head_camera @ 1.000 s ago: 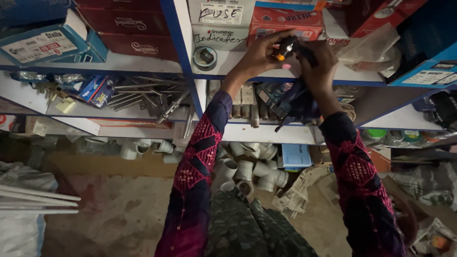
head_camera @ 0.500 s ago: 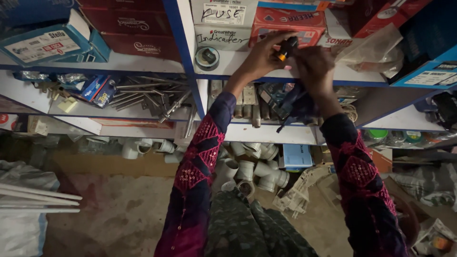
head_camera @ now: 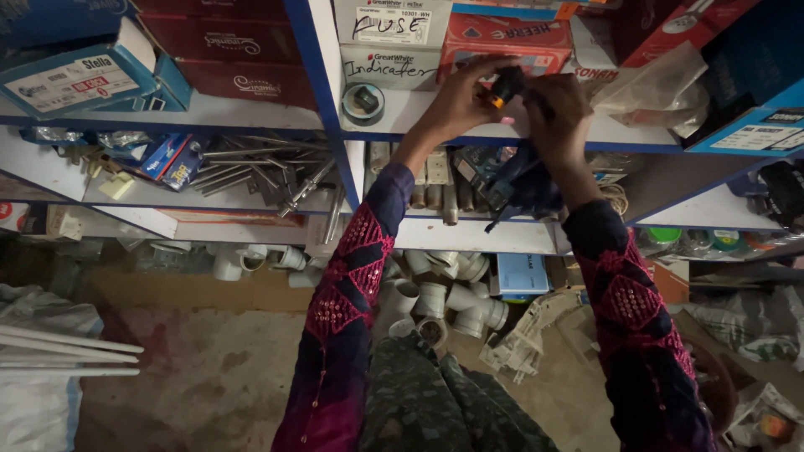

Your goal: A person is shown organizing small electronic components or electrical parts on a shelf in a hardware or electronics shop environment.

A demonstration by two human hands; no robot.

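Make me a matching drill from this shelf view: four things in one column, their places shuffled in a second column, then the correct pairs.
Things:
1. small black tool with an orange band
2. round roll of tape
3. white plastic pipe elbows
4. bundle of grey metal rods

Places:
A. low down, under the bottom shelf
B. middle shelf, left of the blue upright
C. between the left hand and right hand
D. upper shelf, just right of the blue upright

Pairs: 1-C, 2-D, 3-A, 4-B
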